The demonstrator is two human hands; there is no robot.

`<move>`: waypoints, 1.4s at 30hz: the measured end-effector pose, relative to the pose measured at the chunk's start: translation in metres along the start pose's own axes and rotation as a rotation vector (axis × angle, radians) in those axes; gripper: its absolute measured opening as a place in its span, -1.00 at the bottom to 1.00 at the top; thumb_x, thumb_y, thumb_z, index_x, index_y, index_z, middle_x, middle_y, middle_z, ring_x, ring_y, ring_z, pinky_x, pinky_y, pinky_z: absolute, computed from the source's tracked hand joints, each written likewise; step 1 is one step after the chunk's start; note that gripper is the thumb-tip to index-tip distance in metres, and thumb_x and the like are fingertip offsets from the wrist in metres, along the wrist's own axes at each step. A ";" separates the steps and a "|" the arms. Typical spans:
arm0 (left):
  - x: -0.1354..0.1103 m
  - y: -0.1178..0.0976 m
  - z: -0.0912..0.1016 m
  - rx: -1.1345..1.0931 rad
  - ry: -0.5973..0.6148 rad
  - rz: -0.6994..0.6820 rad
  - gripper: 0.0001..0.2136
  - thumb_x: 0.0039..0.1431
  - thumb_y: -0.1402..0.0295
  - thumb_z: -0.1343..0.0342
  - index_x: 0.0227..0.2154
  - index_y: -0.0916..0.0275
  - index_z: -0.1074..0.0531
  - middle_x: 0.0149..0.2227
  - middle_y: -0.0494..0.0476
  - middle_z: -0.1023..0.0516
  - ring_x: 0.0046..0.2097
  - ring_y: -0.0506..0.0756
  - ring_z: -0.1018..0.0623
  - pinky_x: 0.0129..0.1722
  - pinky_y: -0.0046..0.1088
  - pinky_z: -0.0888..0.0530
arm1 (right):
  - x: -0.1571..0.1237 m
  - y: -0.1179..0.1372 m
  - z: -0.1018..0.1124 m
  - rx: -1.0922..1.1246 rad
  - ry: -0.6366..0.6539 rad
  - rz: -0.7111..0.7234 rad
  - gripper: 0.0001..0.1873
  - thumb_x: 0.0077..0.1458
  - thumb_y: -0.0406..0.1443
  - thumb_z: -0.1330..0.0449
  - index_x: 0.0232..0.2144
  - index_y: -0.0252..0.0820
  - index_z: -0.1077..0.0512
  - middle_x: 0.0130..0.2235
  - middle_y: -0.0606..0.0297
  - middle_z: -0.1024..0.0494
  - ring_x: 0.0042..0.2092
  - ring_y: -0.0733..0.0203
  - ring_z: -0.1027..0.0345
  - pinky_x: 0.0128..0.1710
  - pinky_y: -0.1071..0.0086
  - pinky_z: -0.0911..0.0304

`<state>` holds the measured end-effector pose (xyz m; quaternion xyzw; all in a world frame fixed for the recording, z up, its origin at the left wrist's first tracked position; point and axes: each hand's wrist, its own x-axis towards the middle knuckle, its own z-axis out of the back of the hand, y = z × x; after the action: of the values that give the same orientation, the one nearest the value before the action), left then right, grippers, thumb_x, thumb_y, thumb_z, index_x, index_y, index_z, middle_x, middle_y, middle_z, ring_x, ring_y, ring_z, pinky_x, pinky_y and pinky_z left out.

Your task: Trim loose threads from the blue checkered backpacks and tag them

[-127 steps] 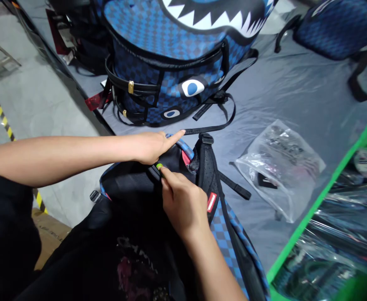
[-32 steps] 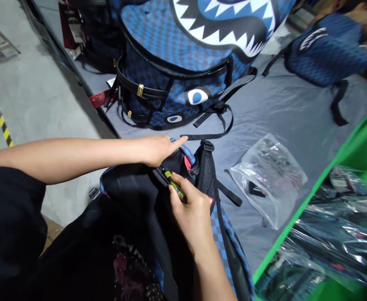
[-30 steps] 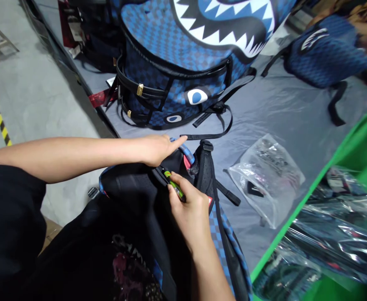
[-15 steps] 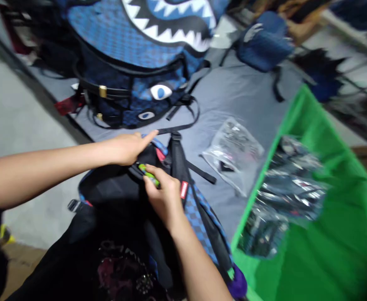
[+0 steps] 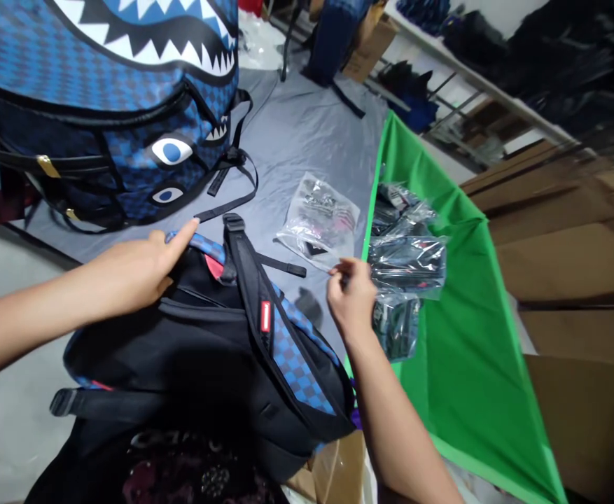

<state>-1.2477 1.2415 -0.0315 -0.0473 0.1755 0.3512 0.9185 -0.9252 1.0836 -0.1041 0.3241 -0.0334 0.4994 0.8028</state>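
A black backpack (image 5: pixel 206 350) with blue-checked sides lies across my front, straps upward, a red label on one strap. My left hand (image 5: pixel 141 269) grips its top edge beside the blue carry handle (image 5: pixel 206 246), index finger stretched out along it. My right hand (image 5: pixel 353 294) is off the backpack, its fingers curled together at the near corner of a clear plastic bag (image 5: pixel 323 217). Something small and dark shows between those fingers, but I cannot make it out. The green-and-yellow tool seen earlier is not visible.
A large blue-checked shark-mouth backpack (image 5: pixel 128 105) stands at the far left of the grey-covered table (image 5: pixel 278 147). To the right, a green fabric bin (image 5: pixel 458 364) holds several plastic-wrapped packs (image 5: pixel 406 266). Cardboard boxes (image 5: pixel 574 273) stand beyond it.
My right hand has left the backpack's top and moved right to the plastic bag by the bin. My left hand stays at the backpack's top. The view has swung right.
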 end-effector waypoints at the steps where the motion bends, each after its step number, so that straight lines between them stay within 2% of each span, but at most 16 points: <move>1: 0.001 -0.006 0.003 0.008 -0.011 -0.015 -0.21 0.26 0.34 0.11 0.40 0.25 0.49 -0.07 0.42 -0.42 -0.24 0.27 -0.57 -0.34 -0.33 -0.42 | 0.009 -0.020 -0.014 -0.166 0.158 -0.044 -0.68 0.13 -0.44 -0.05 -0.05 -0.31 -0.37 -0.19 0.02 -0.61 -0.12 0.02 -0.52 -0.06 0.19 -0.35; 4: 0.012 -0.017 0.007 0.023 -0.004 -0.055 -0.20 0.24 0.37 0.10 0.41 0.23 0.44 -0.08 0.41 -0.44 -0.25 0.27 -0.58 -0.37 -0.34 -0.42 | 0.039 -0.054 -0.052 -0.523 0.446 -0.154 -0.62 0.27 -0.33 0.00 0.08 -0.37 -0.38 0.01 -0.13 -0.54 0.01 -0.03 -0.47 -0.03 0.23 -0.30; 9: 0.028 -0.016 0.005 0.021 0.049 -0.036 -0.19 0.22 0.37 0.08 0.41 0.29 0.42 -0.07 0.42 -0.46 -0.23 0.25 -0.60 -0.37 -0.36 -0.43 | 0.082 -0.062 -0.081 -0.613 0.524 -0.222 -0.50 0.31 -0.10 -0.03 -0.09 -0.45 -0.53 -0.08 -0.24 -0.57 -0.02 -0.09 -0.49 -0.08 0.27 -0.29; 13: 0.033 -0.015 0.004 0.017 0.062 -0.028 -0.19 0.22 0.36 0.07 0.42 0.27 0.42 -0.05 0.42 -0.46 -0.20 0.27 -0.60 -0.35 -0.35 -0.44 | 0.080 -0.061 -0.084 -0.601 0.558 -0.167 -0.61 0.32 -0.33 0.05 -0.04 -0.43 -0.51 -0.07 -0.21 -0.58 -0.02 -0.02 -0.50 -0.06 0.28 -0.27; 16: 0.035 -0.012 0.003 -0.010 0.090 -0.008 -0.17 0.22 0.34 0.05 0.42 0.23 0.43 -0.03 0.42 -0.46 -0.17 0.29 -0.60 -0.29 -0.32 -0.45 | 0.063 -0.052 -0.068 -0.579 0.559 -0.120 -0.63 0.29 -0.38 0.05 -0.03 -0.36 -0.50 -0.08 -0.11 -0.60 -0.05 0.02 -0.51 -0.08 0.30 -0.28; 19: 0.034 -0.011 0.009 -0.038 0.049 -0.010 -0.17 0.22 0.29 -0.02 0.43 0.20 0.32 0.10 0.48 -0.40 -0.05 0.36 -0.57 -0.17 -0.22 -0.47 | 0.046 -0.030 -0.031 -0.361 0.371 -0.094 -0.67 0.27 -0.30 -0.02 -0.09 -0.27 -0.53 -0.17 0.05 -0.64 -0.17 0.06 -0.53 -0.16 0.30 -0.33; 21: 0.030 -0.018 0.018 -0.071 -0.139 -0.056 -0.23 0.22 0.25 -0.07 0.42 0.20 0.14 0.26 0.49 -0.24 0.17 0.41 -0.42 0.03 -0.12 -0.42 | 0.037 -0.005 -0.002 -0.052 0.217 -0.081 -0.71 0.22 -0.23 -0.09 -0.16 -0.25 -0.55 -0.31 0.17 -0.64 -0.36 0.13 -0.50 -0.28 0.32 -0.35; 23: 0.024 -0.033 0.029 -0.189 -0.368 -0.135 -0.33 0.24 0.19 -0.08 0.37 0.19 -0.04 0.33 0.39 -0.16 0.29 0.36 -0.27 0.16 -0.11 -0.33 | 0.029 0.027 0.023 0.232 0.185 -0.050 -0.75 0.17 -0.18 -0.17 -0.24 -0.22 -0.54 -0.43 0.30 -0.59 -0.52 0.23 -0.39 -0.42 0.36 -0.32; 25: 0.018 -0.053 0.037 -0.401 -0.475 -0.252 -0.47 0.28 0.16 -0.06 0.28 0.16 -0.21 0.24 0.28 -0.34 0.22 0.24 -0.37 0.12 -0.23 -0.37 | 0.020 0.060 0.041 0.412 0.276 0.014 -0.80 0.13 -0.17 -0.22 -0.31 -0.18 -0.53 -0.45 0.37 -0.56 -0.58 0.31 -0.32 -0.49 0.40 -0.29; 27: 0.014 -0.072 0.038 -0.595 -0.454 -0.353 -0.69 0.30 0.22 -0.05 0.05 0.17 -0.43 -0.06 0.16 -0.57 -0.04 0.12 -0.53 -0.09 -0.39 -0.43 | 0.011 0.087 0.049 0.534 0.366 0.058 -0.84 0.10 -0.19 -0.26 -0.30 -0.15 -0.52 -0.40 0.38 -0.58 -0.58 0.34 -0.32 -0.50 0.41 -0.31; 30: 0.010 -0.085 0.029 -0.792 -0.480 -0.338 -0.86 0.29 0.33 -0.07 -0.32 0.22 -0.50 -0.46 -0.02 -0.51 -0.40 -0.02 -0.47 -0.36 -0.51 -0.33 | 0.000 0.113 0.048 0.707 0.435 0.001 -0.70 0.02 -0.19 -0.34 -0.18 -0.12 -0.48 -0.39 0.39 -0.58 -0.57 0.31 -0.37 -0.49 0.39 -0.35; 34: 0.003 -0.069 0.009 -1.008 -0.633 -0.281 -0.84 0.24 0.31 -0.15 -0.42 0.26 -0.45 -0.50 -0.06 -0.46 -0.46 -0.06 -0.41 -0.44 -0.54 -0.32 | -0.002 0.127 0.039 0.737 0.531 -0.047 -0.78 0.12 -0.15 -0.25 -0.42 -0.17 -0.41 -0.63 0.45 -0.43 -0.61 0.30 -0.33 -0.55 0.43 -0.28; 36: -0.003 -0.052 -0.004 -1.018 -0.691 -0.311 -0.85 0.26 0.28 -0.14 -0.23 0.27 -0.47 -0.35 0.02 -0.56 -0.34 -0.01 -0.51 -0.31 -0.50 -0.45 | 0.002 0.129 0.033 0.612 0.435 0.038 -0.79 0.14 -0.18 -0.23 -0.46 -0.18 -0.42 -0.63 0.43 -0.44 -0.59 0.31 -0.32 -0.52 0.44 -0.26; 38: -0.011 -0.034 -0.022 -0.870 -0.772 -0.315 -0.67 0.25 0.24 -0.17 0.03 0.25 -0.40 -0.07 0.19 -0.57 -0.04 0.11 -0.54 0.00 -0.29 -0.49 | 0.007 0.129 0.026 0.468 0.309 0.166 -0.87 0.12 -0.22 -0.23 -0.39 -0.17 -0.47 -0.49 0.36 -0.55 -0.47 0.26 -0.42 -0.41 0.42 -0.30; 40: -0.017 -0.020 -0.044 -0.638 -0.788 -0.281 -0.54 0.23 0.20 -0.20 0.14 0.22 -0.34 0.22 0.36 -0.36 0.25 0.30 -0.34 0.21 0.02 -0.33 | 0.012 0.129 0.018 0.352 0.299 0.284 -0.88 0.12 -0.26 -0.21 -0.30 -0.18 -0.50 -0.37 0.28 -0.61 -0.37 0.22 -0.47 -0.34 0.40 -0.30; 42: -0.021 -0.013 -0.068 -0.480 -0.733 -0.257 -0.62 0.23 0.23 -0.18 0.08 0.21 -0.39 0.35 0.43 -0.13 0.37 0.42 -0.12 0.25 0.18 -0.23 | 0.014 0.131 0.009 0.264 0.416 0.362 -0.87 0.15 -0.30 -0.17 -0.27 -0.19 -0.51 -0.38 0.28 -0.61 -0.40 0.24 -0.46 -0.36 0.42 -0.25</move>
<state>-1.2732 1.2048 -0.0882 -0.1530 -0.2547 0.2586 0.9191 -1.0239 1.1283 -0.0278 0.3054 0.1398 0.6899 0.6413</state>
